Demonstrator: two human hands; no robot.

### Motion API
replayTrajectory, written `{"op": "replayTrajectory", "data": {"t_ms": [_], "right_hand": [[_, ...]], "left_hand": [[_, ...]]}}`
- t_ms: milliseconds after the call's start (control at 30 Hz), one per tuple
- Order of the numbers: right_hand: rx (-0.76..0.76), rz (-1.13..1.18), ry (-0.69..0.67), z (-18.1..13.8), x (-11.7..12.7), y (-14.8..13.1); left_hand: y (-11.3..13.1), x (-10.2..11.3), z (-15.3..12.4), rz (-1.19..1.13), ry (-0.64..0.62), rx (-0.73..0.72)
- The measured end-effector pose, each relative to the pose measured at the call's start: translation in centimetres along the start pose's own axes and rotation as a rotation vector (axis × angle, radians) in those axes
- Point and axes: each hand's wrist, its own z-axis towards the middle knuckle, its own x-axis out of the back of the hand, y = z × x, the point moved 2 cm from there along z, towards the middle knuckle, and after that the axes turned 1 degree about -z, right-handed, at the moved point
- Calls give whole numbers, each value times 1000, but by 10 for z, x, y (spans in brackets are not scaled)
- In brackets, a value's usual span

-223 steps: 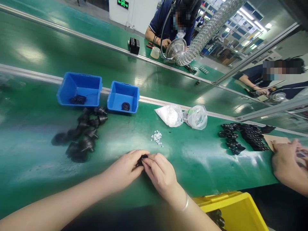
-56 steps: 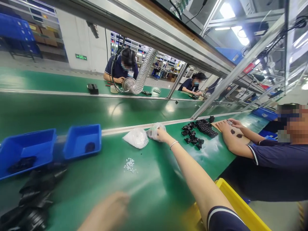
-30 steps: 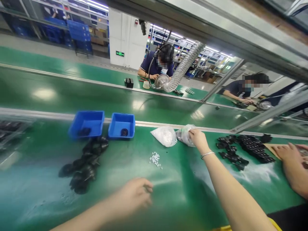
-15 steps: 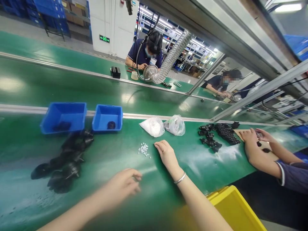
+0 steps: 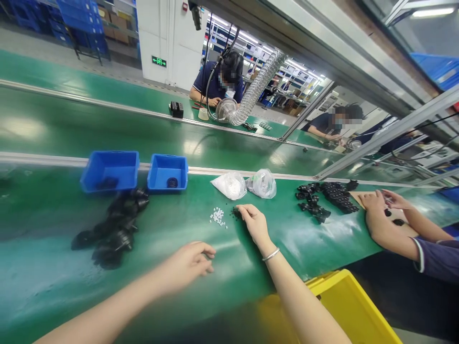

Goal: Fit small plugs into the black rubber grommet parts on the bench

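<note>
My right hand [image 5: 255, 222] lies palm down on the green belt [image 5: 179, 224], fingers stretched out. Its fingertips touch a few small black bits [image 5: 235, 212] beside a little heap of tiny white pieces [image 5: 217, 217]. A bracelet sits on that wrist. My left hand [image 5: 190, 262] rests nearer to me on the belt, fingers loosely apart, and I see nothing in it. Two knotted clear plastic bags [image 5: 229, 185] [image 5: 262, 183] lie just beyond my right hand.
Two blue bins [image 5: 110, 169] [image 5: 168, 171] stand at the back left, with a pile of black parts [image 5: 114, 229] in front of them. More black parts [image 5: 328, 198] lie at the right by a co-worker's hands [image 5: 375, 210]. A yellow crate [image 5: 344, 310] sits below the belt's edge.
My right hand has drawn back from the right plastic bag to the belt beside the white pieces, where small black bits now lie at its fingertips. My left hand has stayed almost still.
</note>
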Motion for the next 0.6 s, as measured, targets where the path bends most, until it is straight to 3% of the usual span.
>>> {"op": "replayTrajectory", "data": {"t_ms": [133, 300, 433, 500, 600], "right_hand": [[-23, 30, 6, 2, -2, 5], [39, 6, 22, 4, -5, -9], [116, -56, 63, 10, -5, -22], [151, -78, 76, 14, -5, -27], [182, -66, 93, 15, -7, -32]], "left_hand": [[-5, 0, -1, 6, -2, -22], [-8, -2, -2, 14, -10, -7], [16, 0, -20, 336, 32, -20], [34, 10, -37, 594, 92, -56], [57, 46, -66, 855, 368, -55]]}}
